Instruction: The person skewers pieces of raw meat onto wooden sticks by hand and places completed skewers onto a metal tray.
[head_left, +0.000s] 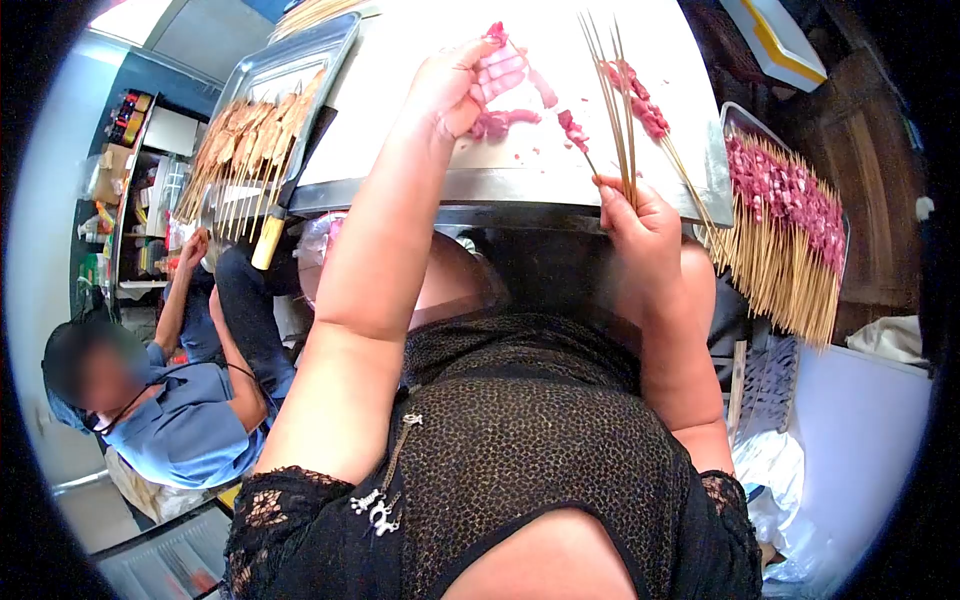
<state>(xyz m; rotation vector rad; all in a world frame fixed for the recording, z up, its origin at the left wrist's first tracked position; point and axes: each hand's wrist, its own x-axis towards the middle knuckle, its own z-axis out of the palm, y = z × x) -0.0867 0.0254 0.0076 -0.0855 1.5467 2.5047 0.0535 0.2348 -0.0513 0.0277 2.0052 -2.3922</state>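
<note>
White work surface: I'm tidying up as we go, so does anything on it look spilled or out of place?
Slightly: tiny red scraps lie scattered on the white work surface, near the larger meat pieces. Lying apart from those, they look like stray trimmings. Nothing else there stands out.

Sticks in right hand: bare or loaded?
Mostly bare: several long sticks show clean tips, though one shorter-looking stick carries meat.

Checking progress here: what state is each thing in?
Left hand: pinching meat
Right hand: closed around bare skewers
Bare skewers: bunched, no meat
Loose meat: lying on the white surface, unthreaded
Surface skewers: threaded
Right-side skewers: threaded, massed together
Left tray: holding paler, threaded skewers
Yellow handle: jutting past the surface's edge
</note>
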